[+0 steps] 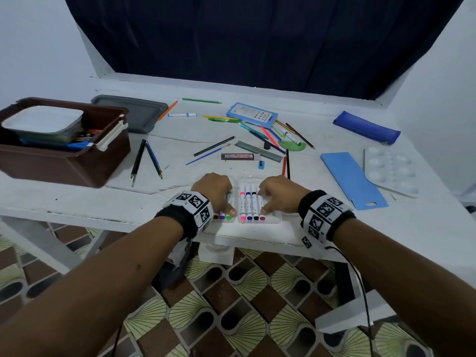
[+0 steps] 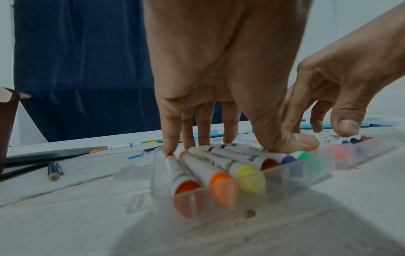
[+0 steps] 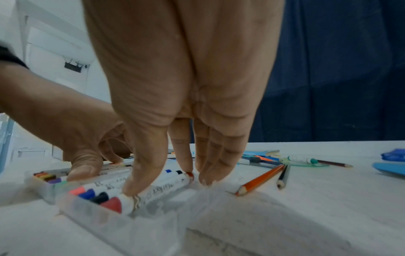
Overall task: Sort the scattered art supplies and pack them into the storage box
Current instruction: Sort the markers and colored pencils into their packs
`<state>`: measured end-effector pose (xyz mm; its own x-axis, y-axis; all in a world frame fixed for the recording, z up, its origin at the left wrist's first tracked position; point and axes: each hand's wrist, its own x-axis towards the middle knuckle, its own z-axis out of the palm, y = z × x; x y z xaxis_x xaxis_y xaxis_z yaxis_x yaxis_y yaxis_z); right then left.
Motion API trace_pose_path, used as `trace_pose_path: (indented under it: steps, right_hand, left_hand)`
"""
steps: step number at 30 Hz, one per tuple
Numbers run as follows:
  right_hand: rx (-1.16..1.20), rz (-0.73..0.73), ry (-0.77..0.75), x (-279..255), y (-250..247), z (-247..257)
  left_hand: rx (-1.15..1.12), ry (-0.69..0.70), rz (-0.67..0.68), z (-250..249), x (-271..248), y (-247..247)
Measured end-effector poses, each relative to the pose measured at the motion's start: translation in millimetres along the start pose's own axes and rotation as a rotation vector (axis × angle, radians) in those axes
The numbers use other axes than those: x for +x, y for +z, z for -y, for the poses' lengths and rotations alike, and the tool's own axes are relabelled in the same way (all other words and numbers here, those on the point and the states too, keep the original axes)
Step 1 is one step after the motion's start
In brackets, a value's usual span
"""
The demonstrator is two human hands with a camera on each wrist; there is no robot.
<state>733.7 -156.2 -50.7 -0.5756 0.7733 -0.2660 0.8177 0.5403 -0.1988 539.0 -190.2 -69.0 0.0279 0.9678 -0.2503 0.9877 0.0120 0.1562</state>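
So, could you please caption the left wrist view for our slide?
Left hand pressing markers flat in a clear case on the table.

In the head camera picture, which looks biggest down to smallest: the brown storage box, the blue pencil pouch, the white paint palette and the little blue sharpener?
1. brown storage box
2. blue pencil pouch and white paint palette: too alike to rank
3. blue sharpener

A worn white-painted wooden table (image 1: 334, 228) stands before a dark navy fabric curtain (image 1: 257, 34) hung at the far side, flanked by plain white walls (image 1: 31, 47), above a brown-and-cream patterned tiled floor (image 1: 231, 305).
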Motion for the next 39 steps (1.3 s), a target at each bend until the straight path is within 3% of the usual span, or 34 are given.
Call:
trace_pose_path:
  steps: [13, 23, 28, 39]
  right_hand:
    - [-0.013, 0.056, -0.007, 5, 0, -1]
    - [-0.040, 0.073, -0.097, 10, -4, -7]
    - [-0.026, 0.057, -0.114, 49, -44, 8]
    - [0.017, -0.027, -0.174, 209, -109, 70]
  left_hand:
    - [0.011, 0.032, -0.016, 0, -4, -3]
    - [0.002, 0.085, 0.003, 18, -6, -9]
    - [-0.254, 0.073, 0.011, 54, 20, -40]
    - [-0.249, -0.274, -0.097, 172, 121, -72]
